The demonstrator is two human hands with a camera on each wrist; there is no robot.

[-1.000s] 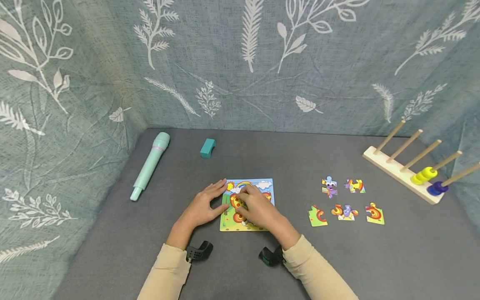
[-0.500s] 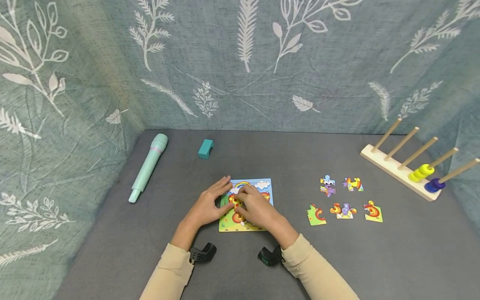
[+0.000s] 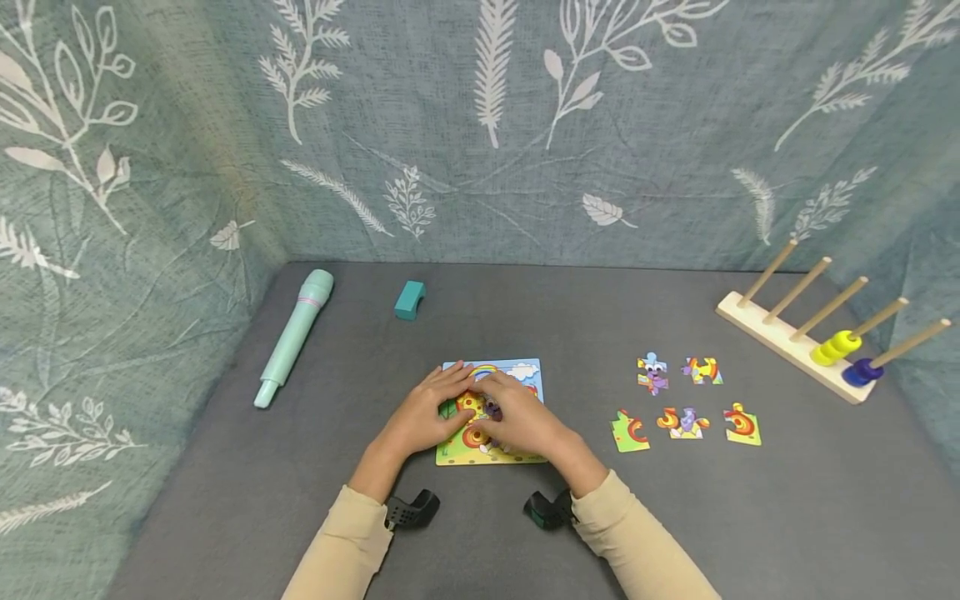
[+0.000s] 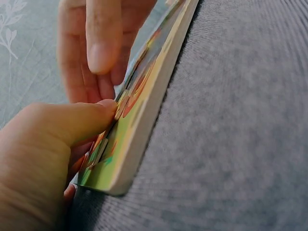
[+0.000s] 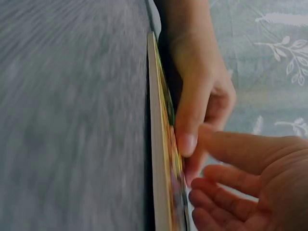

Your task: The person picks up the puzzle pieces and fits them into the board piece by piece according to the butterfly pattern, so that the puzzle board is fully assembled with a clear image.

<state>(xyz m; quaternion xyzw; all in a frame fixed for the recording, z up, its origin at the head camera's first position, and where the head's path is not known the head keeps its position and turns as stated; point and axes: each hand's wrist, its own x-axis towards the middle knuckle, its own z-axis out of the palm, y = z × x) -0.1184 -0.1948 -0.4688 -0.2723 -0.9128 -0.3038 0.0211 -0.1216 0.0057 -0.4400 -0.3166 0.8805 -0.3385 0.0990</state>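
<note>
On the table lies a jigsaw puzzle board (image 3: 459,457) with a colourful butterfly picture, partly covered by both hands. My left hand (image 3: 426,414) rests over its left side, fingers extended toward the top edge. In the left wrist view, the left thumb (image 4: 84,118) touches a raised puzzle piece (image 4: 122,103) on the board. My right hand (image 3: 521,417) is over the right part, its fingers loosely bent and thumb apart, with nothing seen between them. Between the two hands shows a purple part of the picture (image 3: 492,409). The fingertips' contact on the far side is hidden.
Several loose puzzle pieces (image 3: 684,423) lie right of the board. Farther right stands a wooden peg stacker (image 3: 787,342) with yellow and blue beads. A mint toy microphone (image 3: 294,337) and a teal block (image 3: 409,300) lie at the back left. A patterned curtain hangs behind.
My right thumb and fingers have spread apart, uncovering the purple part of the picture. My left hand has shifted slightly right over the board. The head view has shifted a little.
</note>
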